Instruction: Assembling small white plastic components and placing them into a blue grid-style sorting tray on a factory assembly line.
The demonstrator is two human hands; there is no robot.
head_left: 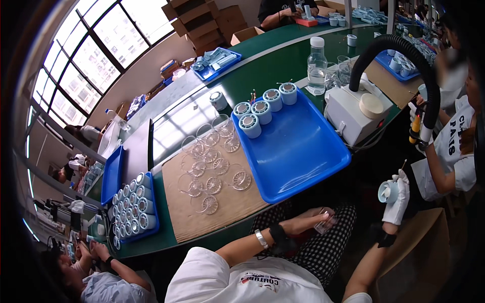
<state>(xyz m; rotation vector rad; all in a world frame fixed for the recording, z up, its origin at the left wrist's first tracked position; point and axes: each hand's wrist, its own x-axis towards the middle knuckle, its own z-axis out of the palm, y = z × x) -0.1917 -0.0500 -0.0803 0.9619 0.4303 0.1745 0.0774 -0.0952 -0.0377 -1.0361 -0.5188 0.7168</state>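
Observation:
My left hand (309,220), bare, rests over my checked trousers with its fingers closed around a clear plastic piece (326,227), partly hidden by the fingers. Farther right, my right hand (399,204) wears a white glove and grips a pale blue cylindrical housing (387,192); a white bladed part shows in its mouth and a thin wire sticks up beside it. On the bench ahead, several clear plastic cups (241,180) with spoked ends lie on a cardboard sheet (184,219). A blue tray (298,164) next to them carries several pale blue cylinders (261,111) at its far end.
At left, another blue tray (154,222) is packed with pale blue cylinders. A clear bottle (317,70) and a white box-shaped machine (356,111) with a black flexible hose (399,43) stand beyond the near tray. Other people work at left, right and far side.

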